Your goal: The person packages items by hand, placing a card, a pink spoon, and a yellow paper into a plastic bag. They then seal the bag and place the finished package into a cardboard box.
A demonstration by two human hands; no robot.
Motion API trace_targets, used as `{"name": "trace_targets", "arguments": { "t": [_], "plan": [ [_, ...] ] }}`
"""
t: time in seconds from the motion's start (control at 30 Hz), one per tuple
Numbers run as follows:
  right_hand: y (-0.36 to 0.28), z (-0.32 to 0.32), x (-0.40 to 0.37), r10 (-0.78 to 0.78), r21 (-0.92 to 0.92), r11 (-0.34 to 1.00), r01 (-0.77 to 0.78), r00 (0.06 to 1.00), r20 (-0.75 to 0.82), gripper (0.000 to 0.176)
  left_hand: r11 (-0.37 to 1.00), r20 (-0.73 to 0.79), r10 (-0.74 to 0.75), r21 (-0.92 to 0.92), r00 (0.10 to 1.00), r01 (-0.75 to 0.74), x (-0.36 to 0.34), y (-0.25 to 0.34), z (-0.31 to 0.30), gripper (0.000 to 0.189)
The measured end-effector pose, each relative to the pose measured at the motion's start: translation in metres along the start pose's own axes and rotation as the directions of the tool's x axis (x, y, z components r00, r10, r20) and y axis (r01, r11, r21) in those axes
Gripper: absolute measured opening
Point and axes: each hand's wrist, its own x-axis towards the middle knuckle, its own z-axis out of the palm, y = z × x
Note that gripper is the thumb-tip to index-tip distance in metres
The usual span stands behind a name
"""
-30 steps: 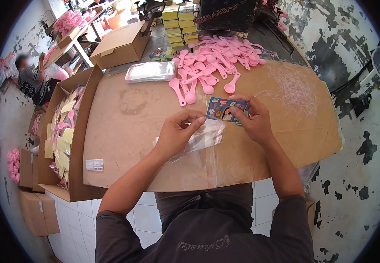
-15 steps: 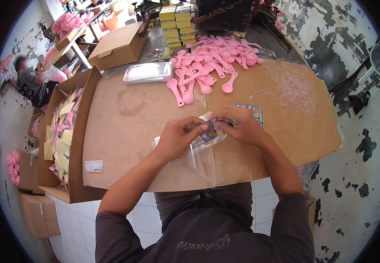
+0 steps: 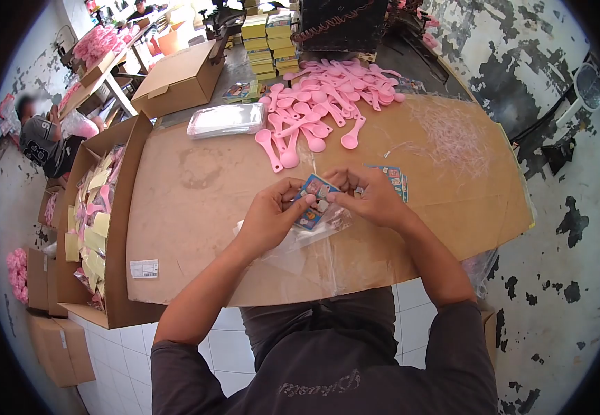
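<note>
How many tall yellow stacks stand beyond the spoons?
2, side by side beyond the spoons: left stack and right stack. More may be hidden behind them.

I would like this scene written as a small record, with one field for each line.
Left hand: grips a printed card
Right hand: fingers at the same card's edge
Under the hands: clear plastic
Beside right hand: more printed cards
Beyond the hands: heap of pink spoons
Left side: open carton, filled
Surface: brown cardboard
</note>
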Motion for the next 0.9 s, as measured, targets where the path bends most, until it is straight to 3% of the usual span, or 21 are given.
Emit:
{"name": "trace_targets", "arguments": {
  "t": [0.13,0.23,0.33,0.43,0.5,0.57,0.6,0.7,0.8,0.9],
  "plan": [
    [0.008,-0.002,0.000,-0.038,0.013,0.999,0.039,0.993,-0.111,0.023,0.991,0.016,0.005,0.131,1.000,-0.007,0.000,0.002,-0.005,0.026],
    [-0.002,0.000,-0.002,-0.138,-0.183,0.973,0.141,0.990,0.033,0.021,0.990,0.017,-0.049,0.134,0.999,0.046,-0.002,0.007,-0.006,0.028],
    [-0.005,0.000,0.002,-0.285,-0.185,0.931,0.314,0.944,0.167,0.020,0.988,0.005,-0.086,0.126,0.996,0.085,-0.002,0.010,-0.007,0.029],
    [-0.001,-0.042,0.029,-0.020,-0.318,0.946,0.064,0.990,0.141,0.023,0.987,-0.017,-0.119,0.106,0.993,0.120,-0.002,0.013,-0.008,0.028],
    [0.017,-0.068,0.054,-0.186,-0.650,0.746,0.147,0.982,0.008,0.030,0.993,-0.025,-0.082,0.082,0.996,0.084,-0.001,0.014,-0.009,0.026],
    [0.047,-0.090,0.071,-0.189,-0.772,0.611,0.177,0.979,0.074,0.034,0.996,-0.011,-0.060,0.069,0.998,0.061,0.000,0.009,-0.011,0.025],
    [0.057,-0.096,0.078,-0.188,-0.822,0.536,0.193,0.976,0.106,0.036,0.997,-0.005,-0.049,0.066,0.999,0.049,0.001,0.007,-0.013,0.025],
    [0.065,-0.097,0.090,-0.177,-0.848,0.482,0.220,0.972,0.152,0.039,0.994,0.022,-0.103,0.033,0.994,0.102,0.003,0.005,-0.015,0.028],
    [0.054,-0.100,0.092,-0.353,-0.870,0.337,0.361,0.905,0.239,0.030,0.992,-0.022,-0.111,-0.066,0.994,0.110,0.001,0.010,-0.012,0.030],
    [0.019,-0.085,0.069,-0.221,-0.569,0.766,0.300,0.953,0.206,0.028,0.990,-0.029,-0.053,-0.130,0.998,0.049,0.001,0.012,-0.012,0.032]
  ]
}}
